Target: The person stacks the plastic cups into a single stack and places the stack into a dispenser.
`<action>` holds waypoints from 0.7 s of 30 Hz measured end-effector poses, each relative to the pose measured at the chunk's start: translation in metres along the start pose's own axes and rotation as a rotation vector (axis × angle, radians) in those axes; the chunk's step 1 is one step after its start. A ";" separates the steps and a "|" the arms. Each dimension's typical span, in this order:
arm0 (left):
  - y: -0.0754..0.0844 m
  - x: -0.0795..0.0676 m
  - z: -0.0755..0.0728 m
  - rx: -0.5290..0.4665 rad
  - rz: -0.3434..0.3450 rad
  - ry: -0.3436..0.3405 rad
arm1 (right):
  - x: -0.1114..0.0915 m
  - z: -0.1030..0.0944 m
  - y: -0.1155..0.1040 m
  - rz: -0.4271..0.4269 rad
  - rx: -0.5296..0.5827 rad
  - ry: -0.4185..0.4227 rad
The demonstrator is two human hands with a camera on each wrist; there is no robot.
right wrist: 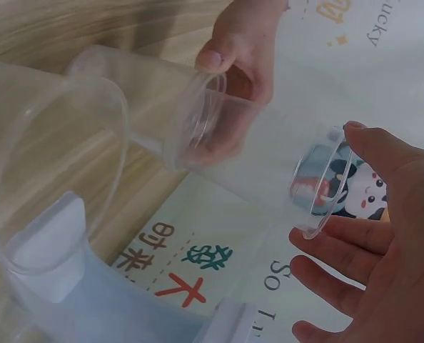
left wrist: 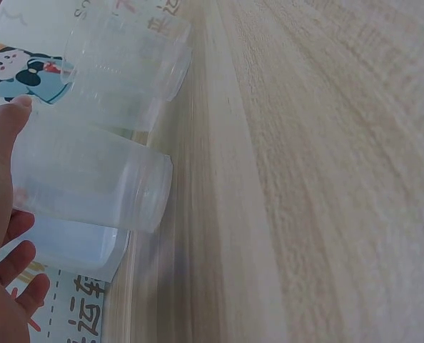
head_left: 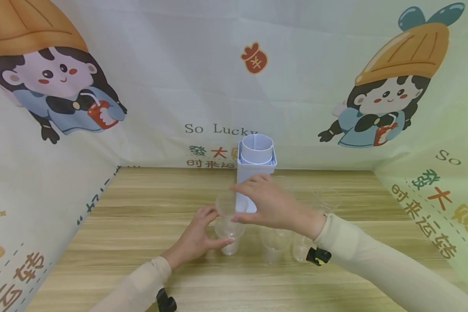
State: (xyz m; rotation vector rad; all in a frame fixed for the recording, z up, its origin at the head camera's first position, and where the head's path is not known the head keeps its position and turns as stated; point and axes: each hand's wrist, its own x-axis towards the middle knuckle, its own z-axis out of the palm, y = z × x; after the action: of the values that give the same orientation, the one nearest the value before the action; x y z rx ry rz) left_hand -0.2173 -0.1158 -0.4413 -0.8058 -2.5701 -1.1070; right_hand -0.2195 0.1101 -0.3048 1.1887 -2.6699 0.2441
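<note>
Fingers of the right hand (head_left: 271, 201) spread around the upper cup (right wrist: 258, 161); directly below, the left hand (head_left: 195, 234) grips the upright lower cup (right wrist: 133, 93).

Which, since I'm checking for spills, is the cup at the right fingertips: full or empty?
Empty: the left hand and printed backdrop show through the upper cup, no contents visible.

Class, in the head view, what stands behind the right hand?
Behind the right hand is a pale blue container. Its round tube, upper body and lower left front show. The hand covers its lower right, which cannot be seen.
</note>
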 end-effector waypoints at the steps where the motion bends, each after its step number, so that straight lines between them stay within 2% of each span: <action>1: 0.000 0.000 0.000 -0.002 0.001 0.001 | 0.000 0.002 0.000 -0.001 0.006 -0.008; 7: -0.001 0.001 0.000 -0.002 0.004 0.002 | -0.002 0.012 0.000 -0.005 0.031 -0.045; 13: -0.002 0.000 0.001 -0.002 -0.001 -0.001 | -0.002 0.027 0.000 -0.027 -0.016 -0.057; 21: -0.001 0.000 0.000 -0.001 -0.014 -0.008 | -0.004 0.038 -0.001 -0.019 0.022 -0.074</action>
State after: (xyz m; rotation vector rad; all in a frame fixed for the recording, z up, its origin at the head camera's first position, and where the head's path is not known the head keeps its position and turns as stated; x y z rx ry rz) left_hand -0.2181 -0.1165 -0.4416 -0.7955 -2.5858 -1.1117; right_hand -0.2215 0.1034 -0.3425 1.2531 -2.7242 0.2314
